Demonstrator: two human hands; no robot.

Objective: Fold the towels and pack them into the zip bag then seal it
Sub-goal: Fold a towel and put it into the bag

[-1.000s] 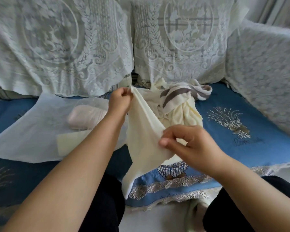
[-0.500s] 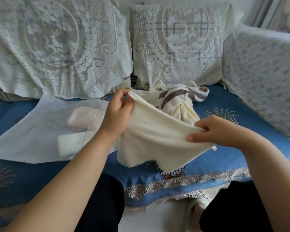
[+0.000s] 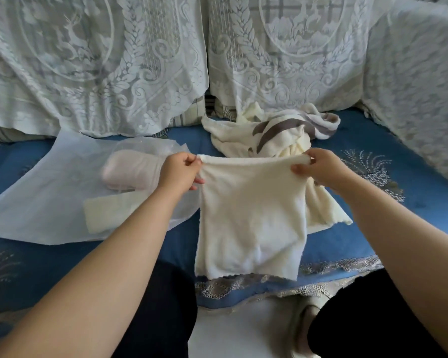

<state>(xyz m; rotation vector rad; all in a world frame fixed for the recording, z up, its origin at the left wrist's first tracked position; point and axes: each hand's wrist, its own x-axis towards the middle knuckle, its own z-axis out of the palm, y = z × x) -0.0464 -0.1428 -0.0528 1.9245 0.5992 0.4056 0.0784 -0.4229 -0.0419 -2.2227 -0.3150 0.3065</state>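
Blue sofa cushion (image 3: 373, 228), lace covers (image 3: 88, 73) behind. Left hand (image 3: 180, 171) and right hand (image 3: 318, 167) each pinch a top corner of the cream towel (image 3: 251, 223), which hangs flat between them above the seat. Soft, light, floppy cloth by the look of it: corners are the place to hold, or it'll sag. Zip bag (image 3: 49, 197) lies left, two folded towels (image 3: 130, 171) inside. Unfolded pile (image 3: 277, 133) waits beyond.

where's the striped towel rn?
Head view, upper centre-right: the striped towel lies crumpled on the blue seat cover, against the lace-covered backrest, just behind the cream towel held up by both hands.
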